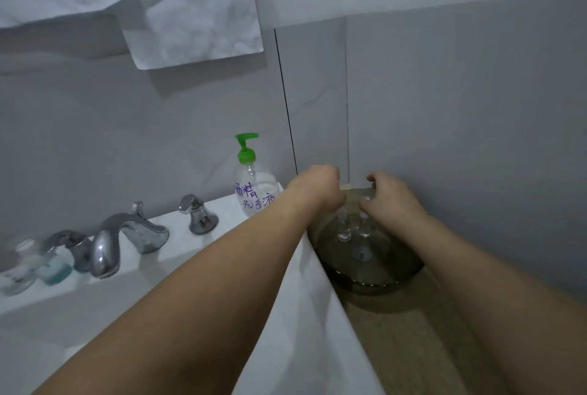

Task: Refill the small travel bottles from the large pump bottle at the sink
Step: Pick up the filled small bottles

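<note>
Had both hands in the glass bowl (365, 270): left hand (319, 186) and right hand (392, 194) fingers curled, probably pinching the small travel bottles (344, 231); pump bottle (254, 186) sat at 9 o'clock.

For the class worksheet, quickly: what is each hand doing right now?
Left hand: fingers curled round the top of a small clear bottle in the glass bowl.
Right hand: pinches the other small bottle.

Single head view looks forward and down, close over the sink counter (203, 235).
</note>
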Action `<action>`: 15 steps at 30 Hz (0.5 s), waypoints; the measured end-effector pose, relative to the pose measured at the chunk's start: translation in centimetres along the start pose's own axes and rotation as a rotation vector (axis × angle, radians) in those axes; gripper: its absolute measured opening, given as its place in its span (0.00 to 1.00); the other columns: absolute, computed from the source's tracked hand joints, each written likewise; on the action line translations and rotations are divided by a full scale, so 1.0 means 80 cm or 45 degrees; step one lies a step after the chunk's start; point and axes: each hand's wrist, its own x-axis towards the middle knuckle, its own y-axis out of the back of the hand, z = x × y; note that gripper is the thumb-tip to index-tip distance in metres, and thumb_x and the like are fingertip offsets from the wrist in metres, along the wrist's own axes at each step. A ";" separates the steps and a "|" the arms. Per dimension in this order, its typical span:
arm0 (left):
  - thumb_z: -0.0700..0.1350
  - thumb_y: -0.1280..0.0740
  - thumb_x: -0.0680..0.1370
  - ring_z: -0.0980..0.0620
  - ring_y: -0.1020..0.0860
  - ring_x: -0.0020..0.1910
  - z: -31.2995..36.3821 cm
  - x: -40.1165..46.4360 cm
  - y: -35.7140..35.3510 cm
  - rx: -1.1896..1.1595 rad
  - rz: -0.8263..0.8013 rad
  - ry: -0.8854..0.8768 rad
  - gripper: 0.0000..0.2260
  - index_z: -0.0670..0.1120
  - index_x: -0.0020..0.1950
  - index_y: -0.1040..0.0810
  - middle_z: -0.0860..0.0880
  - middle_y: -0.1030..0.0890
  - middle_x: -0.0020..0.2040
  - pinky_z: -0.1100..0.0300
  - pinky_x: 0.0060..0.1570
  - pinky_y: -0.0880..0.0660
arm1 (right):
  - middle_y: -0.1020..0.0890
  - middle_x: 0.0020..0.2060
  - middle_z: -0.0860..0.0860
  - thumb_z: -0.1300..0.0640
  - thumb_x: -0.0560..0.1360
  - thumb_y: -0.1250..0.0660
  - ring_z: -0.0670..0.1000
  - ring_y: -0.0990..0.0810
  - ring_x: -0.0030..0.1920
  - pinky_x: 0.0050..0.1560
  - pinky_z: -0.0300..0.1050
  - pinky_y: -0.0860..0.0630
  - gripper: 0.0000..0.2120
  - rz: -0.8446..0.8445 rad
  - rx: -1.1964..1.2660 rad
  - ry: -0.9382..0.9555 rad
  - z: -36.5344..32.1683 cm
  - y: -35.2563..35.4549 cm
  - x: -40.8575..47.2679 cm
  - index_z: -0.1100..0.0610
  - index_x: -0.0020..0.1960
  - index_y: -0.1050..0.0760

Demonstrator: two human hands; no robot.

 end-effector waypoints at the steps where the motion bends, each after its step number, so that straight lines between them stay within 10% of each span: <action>1: 0.46 0.35 0.77 0.45 0.23 0.56 0.001 -0.005 0.009 0.014 0.014 -0.015 0.16 0.45 0.64 0.26 0.45 0.22 0.58 0.53 0.52 0.25 | 0.29 0.68 0.57 0.57 0.75 0.35 0.57 0.30 0.68 0.64 0.49 0.31 0.26 0.008 0.003 0.011 -0.006 0.005 -0.001 0.58 0.72 0.34; 15: 0.50 0.35 0.77 0.42 0.24 0.58 -0.080 -0.164 0.190 0.202 0.304 -0.014 0.17 0.44 0.63 0.25 0.44 0.21 0.59 0.50 0.56 0.25 | 0.30 0.68 0.55 0.55 0.74 0.32 0.56 0.31 0.67 0.64 0.48 0.33 0.28 0.113 -0.010 0.354 -0.202 0.077 -0.091 0.57 0.72 0.34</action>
